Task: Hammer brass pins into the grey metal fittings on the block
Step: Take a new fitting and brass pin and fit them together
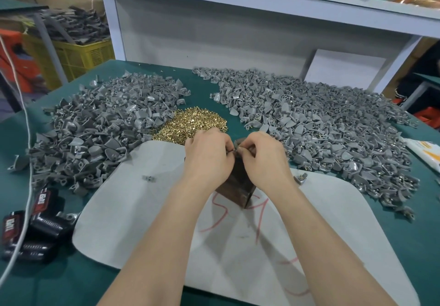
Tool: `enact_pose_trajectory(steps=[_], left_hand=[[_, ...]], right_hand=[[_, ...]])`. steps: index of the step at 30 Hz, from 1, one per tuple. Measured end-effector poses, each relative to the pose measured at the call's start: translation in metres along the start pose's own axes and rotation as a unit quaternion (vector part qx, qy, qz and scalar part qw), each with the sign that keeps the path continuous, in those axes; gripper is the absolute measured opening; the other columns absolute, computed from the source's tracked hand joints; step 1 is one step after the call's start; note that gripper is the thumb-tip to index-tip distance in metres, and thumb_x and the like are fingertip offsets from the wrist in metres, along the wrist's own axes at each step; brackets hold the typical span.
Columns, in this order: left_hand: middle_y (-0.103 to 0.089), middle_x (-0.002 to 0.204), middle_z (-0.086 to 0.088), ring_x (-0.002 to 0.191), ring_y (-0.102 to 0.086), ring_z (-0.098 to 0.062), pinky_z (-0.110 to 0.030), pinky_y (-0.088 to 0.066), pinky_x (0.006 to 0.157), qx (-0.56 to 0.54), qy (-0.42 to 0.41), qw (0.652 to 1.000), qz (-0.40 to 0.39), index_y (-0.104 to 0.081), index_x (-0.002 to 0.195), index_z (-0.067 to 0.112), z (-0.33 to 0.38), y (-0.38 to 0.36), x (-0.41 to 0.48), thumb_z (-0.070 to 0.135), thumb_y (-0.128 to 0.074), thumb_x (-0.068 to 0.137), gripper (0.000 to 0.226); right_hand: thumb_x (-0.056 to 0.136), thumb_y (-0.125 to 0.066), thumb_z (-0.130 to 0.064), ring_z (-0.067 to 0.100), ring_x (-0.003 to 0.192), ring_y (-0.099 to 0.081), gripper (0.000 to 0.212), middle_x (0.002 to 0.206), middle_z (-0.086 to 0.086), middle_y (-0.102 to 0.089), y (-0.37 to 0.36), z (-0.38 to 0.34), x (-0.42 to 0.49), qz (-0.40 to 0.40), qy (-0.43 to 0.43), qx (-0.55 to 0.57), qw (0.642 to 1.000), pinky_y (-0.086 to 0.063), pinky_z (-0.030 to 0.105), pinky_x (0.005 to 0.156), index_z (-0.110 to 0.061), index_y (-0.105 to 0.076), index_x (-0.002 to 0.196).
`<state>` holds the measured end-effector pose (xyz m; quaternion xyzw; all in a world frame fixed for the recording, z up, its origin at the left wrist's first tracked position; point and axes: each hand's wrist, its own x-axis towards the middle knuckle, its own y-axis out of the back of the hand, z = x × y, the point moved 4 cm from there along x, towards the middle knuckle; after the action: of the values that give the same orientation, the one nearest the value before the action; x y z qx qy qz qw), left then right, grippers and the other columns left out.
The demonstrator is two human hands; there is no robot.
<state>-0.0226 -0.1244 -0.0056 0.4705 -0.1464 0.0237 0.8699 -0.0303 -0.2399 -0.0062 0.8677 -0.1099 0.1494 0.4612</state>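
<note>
A dark brown block stands on a white mat at the table's middle. Both my hands meet over its top. My left hand and my right hand have curled fingers that pinch a small grey metal fitting between them, mostly hidden by the fingertips. A heap of brass pins lies just beyond my hands. Whether a pin is held I cannot tell. No hammer shows.
Large piles of grey fittings lie at the left and right on the green table. Loose fittings sit on the mat. Black tape packs and a white cable lie at the near left. A white shelf frame stands behind.
</note>
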Motion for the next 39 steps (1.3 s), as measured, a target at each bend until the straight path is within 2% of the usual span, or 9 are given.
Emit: enact_pose_trajectory(steps=[3,7,18,21,24,27,30,36,39], left_hand=[[-0.058,0.106,0.004,0.108,-0.046,-0.024,-0.037,-0.031,0.091,0.003,0.003,1.000,-0.002,-0.066,0.089,0.025,0.000,-0.001,0.000,0.025,-0.057,0.091,0.009],[-0.058,0.107,0.004,0.109,-0.046,-0.024,-0.037,-0.031,0.090,0.003,0.005,1.000,0.003,-0.066,0.088,0.025,-0.001,-0.001,-0.001,0.025,-0.057,0.091,0.009],[-0.056,0.106,0.004,0.106,-0.046,-0.024,-0.035,-0.028,0.084,0.002,-0.004,1.000,-0.005,-0.066,0.090,0.023,0.001,0.000,-0.001,0.020,-0.056,0.090,0.011],[-0.057,0.106,0.004,0.107,-0.046,-0.024,-0.035,-0.030,0.086,0.006,-0.001,1.000,-0.006,-0.062,0.084,0.027,0.001,0.001,-0.001,0.022,-0.055,0.091,0.010],[-0.058,0.101,0.006,0.104,-0.046,-0.023,-0.037,-0.032,0.088,-0.003,0.000,1.000,-0.004,-0.057,0.078,0.028,0.000,0.002,-0.001,0.023,-0.056,0.091,0.014],[-0.057,0.096,0.007,0.101,-0.048,-0.022,-0.037,-0.033,0.088,-0.010,0.005,1.000,-0.003,-0.058,0.076,0.027,-0.001,0.002,-0.001,0.022,-0.057,0.090,0.014],[-0.059,0.097,0.007,0.100,-0.050,-0.021,-0.037,-0.035,0.088,-0.010,0.014,1.000,0.004,-0.059,0.077,0.027,-0.004,0.002,0.000,0.023,-0.059,0.088,0.012],[-0.058,0.096,0.009,0.101,-0.050,-0.020,-0.034,-0.033,0.084,-0.010,0.032,0.999,0.005,-0.058,0.077,0.030,-0.010,0.003,0.001,0.028,-0.061,0.088,0.011],[-0.061,0.100,0.007,0.103,-0.052,-0.021,-0.036,-0.036,0.087,-0.013,0.037,0.999,0.001,-0.058,0.078,0.030,-0.011,0.003,0.001,0.030,-0.061,0.087,0.009]], right_hand=[[0.086,-0.061,-0.009,0.012,0.074,-0.044,0.018,0.082,-0.004,-0.050,-0.001,0.002,-0.001,0.010,-0.003,0.013,1.000,-0.029,0.019,0.066,-0.019,-0.054,0.073],[0.087,-0.059,-0.009,0.015,0.076,-0.045,0.012,0.085,-0.001,-0.050,-0.003,-0.001,-0.003,0.020,0.011,-0.006,1.000,-0.037,0.028,0.074,-0.013,-0.058,0.077],[0.090,-0.057,-0.017,0.017,0.081,-0.049,0.013,0.083,-0.001,-0.054,0.002,-0.003,0.009,-0.078,-0.036,-0.042,0.995,-0.036,0.024,0.070,-0.022,-0.059,0.079],[0.090,-0.058,-0.017,0.017,0.081,-0.055,0.010,0.083,-0.003,-0.061,0.007,0.000,0.011,-0.101,-0.017,-0.008,0.995,-0.039,0.024,0.070,-0.018,-0.068,0.087],[0.093,-0.056,-0.019,0.012,0.091,-0.060,0.020,0.102,-0.003,-0.067,0.025,0.021,0.012,-0.039,-0.057,0.070,0.995,-0.046,0.027,0.084,-0.016,-0.068,0.108],[0.093,-0.053,-0.031,0.024,0.087,-0.059,0.024,0.098,0.005,-0.064,0.021,0.048,0.007,-0.100,-0.123,-0.136,0.978,-0.045,0.029,0.075,-0.012,-0.064,0.102],[0.090,-0.050,-0.019,0.034,0.093,-0.059,0.013,0.104,0.017,-0.060,0.009,0.053,0.006,-0.157,-0.142,-0.232,0.950,-0.043,0.032,0.072,-0.007,-0.057,0.091],[0.092,-0.051,-0.016,0.027,0.068,-0.053,0.016,0.103,0.019,-0.056,0.026,0.055,0.017,-0.088,-0.140,-0.135,0.977,-0.040,0.031,0.063,-0.003,-0.055,0.100],[0.087,-0.059,-0.021,0.027,0.071,-0.061,0.018,0.088,0.012,-0.064,0.044,0.055,0.013,-0.035,-0.155,-0.010,0.987,-0.049,0.036,0.064,-0.007,-0.058,0.097]])
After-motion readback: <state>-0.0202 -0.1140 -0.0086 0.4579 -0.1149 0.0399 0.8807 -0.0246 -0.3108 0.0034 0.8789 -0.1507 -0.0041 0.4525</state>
